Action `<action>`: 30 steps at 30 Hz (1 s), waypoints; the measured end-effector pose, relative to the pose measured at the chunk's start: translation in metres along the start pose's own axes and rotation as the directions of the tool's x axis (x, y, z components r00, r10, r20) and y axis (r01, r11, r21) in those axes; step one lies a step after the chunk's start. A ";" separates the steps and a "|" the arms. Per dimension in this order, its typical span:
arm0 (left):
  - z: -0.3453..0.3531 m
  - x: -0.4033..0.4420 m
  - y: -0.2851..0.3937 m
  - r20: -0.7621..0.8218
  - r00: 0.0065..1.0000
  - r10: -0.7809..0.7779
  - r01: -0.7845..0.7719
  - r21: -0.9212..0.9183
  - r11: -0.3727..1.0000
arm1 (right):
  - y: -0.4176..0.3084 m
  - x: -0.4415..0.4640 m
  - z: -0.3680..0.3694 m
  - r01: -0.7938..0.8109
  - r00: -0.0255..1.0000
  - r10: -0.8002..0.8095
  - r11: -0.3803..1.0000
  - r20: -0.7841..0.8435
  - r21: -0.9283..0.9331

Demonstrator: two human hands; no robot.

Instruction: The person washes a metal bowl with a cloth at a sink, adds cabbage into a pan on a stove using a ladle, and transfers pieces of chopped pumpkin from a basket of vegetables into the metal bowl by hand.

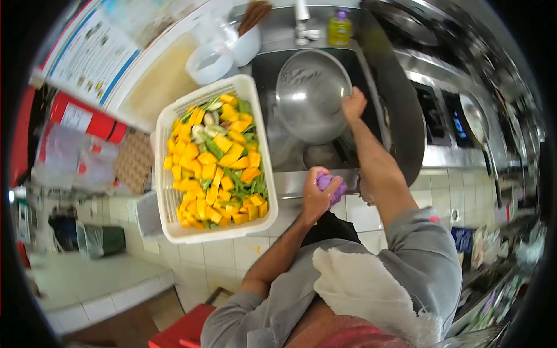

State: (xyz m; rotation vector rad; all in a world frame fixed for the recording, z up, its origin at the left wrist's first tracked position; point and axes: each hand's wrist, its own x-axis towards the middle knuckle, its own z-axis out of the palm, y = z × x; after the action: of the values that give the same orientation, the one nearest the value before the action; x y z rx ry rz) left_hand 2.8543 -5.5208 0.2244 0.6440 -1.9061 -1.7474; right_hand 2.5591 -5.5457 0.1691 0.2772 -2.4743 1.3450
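Over the sink, my right hand (354, 105) grips the right rim of a large round metal bowl (313, 98), its fingers wrapped at the edge. The bowl is tilted above the dark sink basin (267, 72). Near the sink's front edge, my left hand (319, 193) is closed around a crumpled purple scrubber (335, 188), apart from the bowl. To the left stands a white plastic basket (164, 203) full of cut orange pumpkin (210, 171), green beans and pale round slices.
Behind the sink are a faucet (302, 23) and a yellow-green soap bottle (340, 28). White plastic containers (210, 65) stand behind the basket. At right, a ladle (474, 116) lies by the stove (432, 113). A red stool (185, 327) is at lower left.
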 end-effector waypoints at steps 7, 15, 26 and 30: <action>-0.002 -0.020 0.005 0.005 0.999 -0.034 0.034 -0.124 0.992 | 0.009 -0.037 -0.036 -0.661 0.674 0.551 0.747 0.492 0.068; 0.044 -0.027 0.090 -0.030 0.994 0.102 -0.102 -0.539 0.836 | -0.057 -0.134 -0.252 -0.414 0.543 -0.427 0.613 0.723 0.673; 0.243 -0.136 0.069 0.598 0.744 0.299 0.043 -0.489 0.871 | 0.062 -0.213 -0.491 -0.355 0.935 0.268 0.667 0.234 0.655; 0.308 -0.189 0.047 0.800 0.527 0.287 0.115 -0.402 0.909 | 0.117 -0.246 -0.553 -0.313 0.885 0.465 0.617 -0.013 0.722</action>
State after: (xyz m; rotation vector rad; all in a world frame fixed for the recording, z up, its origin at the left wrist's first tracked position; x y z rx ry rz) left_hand 2.8072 -5.1602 0.2426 -0.6288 -1.9004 -2.5620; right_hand 2.8500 -5.0119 0.2715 -0.2673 -1.7856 2.3574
